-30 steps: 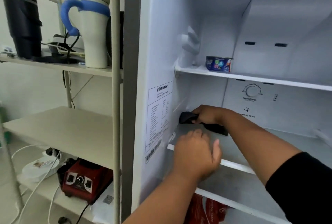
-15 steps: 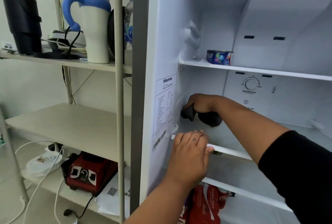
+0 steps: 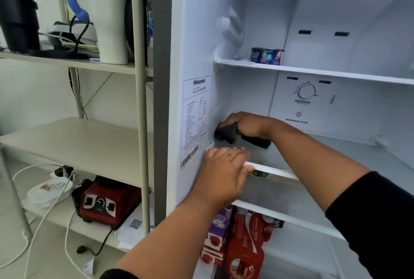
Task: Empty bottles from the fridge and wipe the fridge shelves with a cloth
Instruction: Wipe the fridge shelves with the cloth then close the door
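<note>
The fridge stands open. My right hand (image 3: 245, 122) is closed on a dark cloth (image 3: 228, 134), pressing it into the left back corner of the middle shelf (image 3: 282, 172), against the side wall. My left hand (image 3: 221, 173) holds that shelf's white front edge at its left end, fingers on top and thumb along the rim. A small blue tub (image 3: 266, 55) sits on the top shelf (image 3: 336, 73). Below the middle shelf lie red soft-drink packs (image 3: 244, 247) and a purple carton (image 3: 220, 226). No bottle shows inside the fridge.
Left of the fridge stands a metal rack (image 3: 141, 99) with a white jug with a blue handle (image 3: 107, 9), a black appliance (image 3: 18, 7), a red blender base (image 3: 105, 202) and loose cables (image 3: 44, 211). A thermostat dial (image 3: 305, 91) sits on the back wall.
My left hand rose from in front of the shelf and took hold of its front edge. My right hand pushed the cloth a little further left into the corner.
</note>
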`<act>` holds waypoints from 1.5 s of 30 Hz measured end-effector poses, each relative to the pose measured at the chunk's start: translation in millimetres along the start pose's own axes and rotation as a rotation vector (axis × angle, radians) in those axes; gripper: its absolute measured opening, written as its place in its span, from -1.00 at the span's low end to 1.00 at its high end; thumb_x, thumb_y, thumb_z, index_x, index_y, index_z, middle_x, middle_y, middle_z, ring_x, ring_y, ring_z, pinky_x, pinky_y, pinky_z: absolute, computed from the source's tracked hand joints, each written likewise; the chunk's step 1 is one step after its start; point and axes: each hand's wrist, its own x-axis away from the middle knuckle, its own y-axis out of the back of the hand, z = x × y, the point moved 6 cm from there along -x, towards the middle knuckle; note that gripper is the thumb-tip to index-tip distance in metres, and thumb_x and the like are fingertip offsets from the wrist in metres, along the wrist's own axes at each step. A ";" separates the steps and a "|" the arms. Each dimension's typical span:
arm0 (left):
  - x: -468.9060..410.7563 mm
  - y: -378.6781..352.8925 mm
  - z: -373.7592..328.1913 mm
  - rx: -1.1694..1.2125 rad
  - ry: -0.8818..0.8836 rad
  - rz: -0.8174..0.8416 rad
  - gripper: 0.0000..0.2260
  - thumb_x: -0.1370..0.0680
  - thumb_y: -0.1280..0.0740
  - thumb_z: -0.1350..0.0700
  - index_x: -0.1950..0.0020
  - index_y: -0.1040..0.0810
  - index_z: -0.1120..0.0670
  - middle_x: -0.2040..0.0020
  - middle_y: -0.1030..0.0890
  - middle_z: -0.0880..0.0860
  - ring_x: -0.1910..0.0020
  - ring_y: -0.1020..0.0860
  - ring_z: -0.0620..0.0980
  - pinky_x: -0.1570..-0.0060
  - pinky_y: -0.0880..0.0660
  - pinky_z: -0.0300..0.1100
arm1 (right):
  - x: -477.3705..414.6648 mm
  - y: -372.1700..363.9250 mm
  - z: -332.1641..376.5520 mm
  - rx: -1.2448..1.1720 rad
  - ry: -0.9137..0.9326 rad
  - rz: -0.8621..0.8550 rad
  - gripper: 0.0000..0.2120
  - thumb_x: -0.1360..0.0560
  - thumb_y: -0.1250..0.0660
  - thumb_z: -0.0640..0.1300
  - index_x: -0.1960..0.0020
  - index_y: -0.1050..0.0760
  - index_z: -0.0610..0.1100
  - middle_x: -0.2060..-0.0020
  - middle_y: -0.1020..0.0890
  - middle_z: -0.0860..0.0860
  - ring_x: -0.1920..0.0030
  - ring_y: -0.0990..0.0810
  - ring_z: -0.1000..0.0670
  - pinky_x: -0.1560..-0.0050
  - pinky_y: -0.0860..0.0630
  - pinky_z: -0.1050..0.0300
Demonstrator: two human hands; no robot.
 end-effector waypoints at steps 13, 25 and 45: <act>16.2 8.1 -4.5 0.008 -0.111 -0.219 -0.71 -0.50 -0.32 0.17 -0.20 -0.60 0.19 -0.11 -0.64 0.10 -0.09 -0.56 0.04 -0.18 -0.42 -0.10 | 15.8 -16.6 15.3 -0.213 0.080 0.091 -0.62 -0.49 -0.22 -0.42 -0.13 -0.65 -0.09 -0.02 -0.68 0.08 -0.01 -0.64 0.10 -0.16 -0.51 0.24; 22.4 30.1 0.7 0.078 0.000 -0.403 -0.73 -0.41 -0.26 0.13 -0.08 -0.51 0.15 0.04 -0.49 0.11 0.03 -0.42 0.03 0.00 -0.36 -0.20 | 32.1 -16.3 13.8 -0.184 0.045 0.243 -0.53 -0.38 -0.27 -0.45 0.03 -0.69 0.08 -0.03 -0.68 0.08 -0.04 -0.62 0.10 -0.13 -0.50 0.29; -67.4 6.0 29.7 0.249 0.419 -0.365 -0.58 -0.47 -0.17 0.30 -0.33 -0.38 0.11 -0.23 -0.44 0.05 -0.25 -0.39 -0.05 -0.21 -0.22 -0.37 | -71.1 52.3 -64.1 0.190 -0.360 -0.129 -0.67 -0.54 -0.32 -0.13 -0.26 -0.52 -0.24 -0.16 -0.58 -0.17 -0.12 -0.56 -0.15 -0.23 -0.49 -0.02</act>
